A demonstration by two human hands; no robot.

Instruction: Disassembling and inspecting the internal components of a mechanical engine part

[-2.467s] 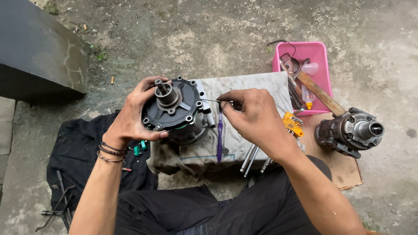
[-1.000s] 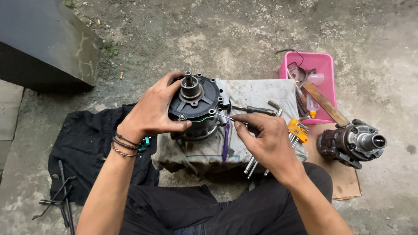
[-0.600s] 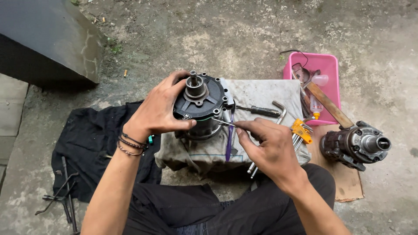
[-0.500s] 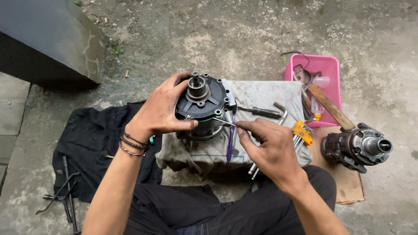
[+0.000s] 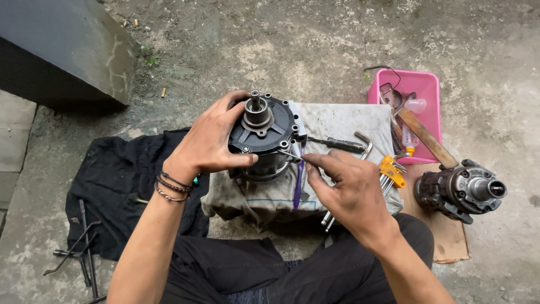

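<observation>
My left hand grips the left side of a dark round metal housing with a short shaft on top, standing on a dirty grey cloth. My right hand pinches a thin metal hex key whose tip touches a bolt on the housing's lower right rim. A purple-handled tool lies on the cloth just under the right hand.
A pink plastic tray with small parts stands at the right, a wooden-handled tool leaning out of it. A second metal assembly rests on cardboard. A yellow hex key set, a screwdriver, black cloth and loose tools lie around.
The view has shifted, so everything sits further right in frame. My right hand has come in below the housing, bringing the hex key onto its lower right rim. The left hand keeps its grip.
</observation>
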